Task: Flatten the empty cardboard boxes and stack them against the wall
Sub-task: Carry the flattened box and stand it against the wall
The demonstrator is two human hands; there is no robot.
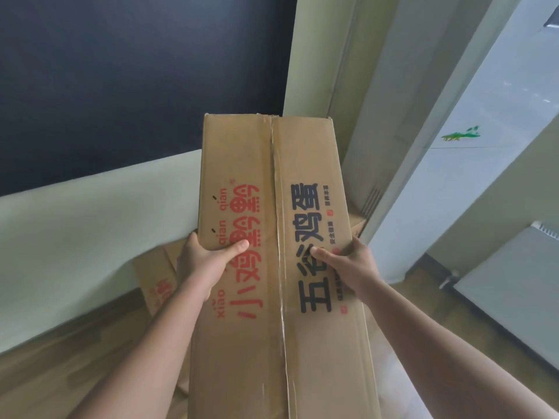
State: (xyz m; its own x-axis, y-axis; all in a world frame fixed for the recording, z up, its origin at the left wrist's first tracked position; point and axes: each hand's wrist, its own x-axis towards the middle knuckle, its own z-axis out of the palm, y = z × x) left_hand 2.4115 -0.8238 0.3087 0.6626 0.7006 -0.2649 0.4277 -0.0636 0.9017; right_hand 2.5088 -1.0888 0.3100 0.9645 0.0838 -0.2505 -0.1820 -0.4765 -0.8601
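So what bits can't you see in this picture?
Head view only:
- Fingers of the left hand and right hand: hidden behind the held cardboard box; only the thumbs show in each grip.
- The box's near end: cut off by the bottom edge.
- Cardboard by the wall: mostly hidden by the left arm and box.
- Small print beside the black characters: too small.

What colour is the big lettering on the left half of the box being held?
Red, printed on the brown cardboard box; the head view shows it clearly.
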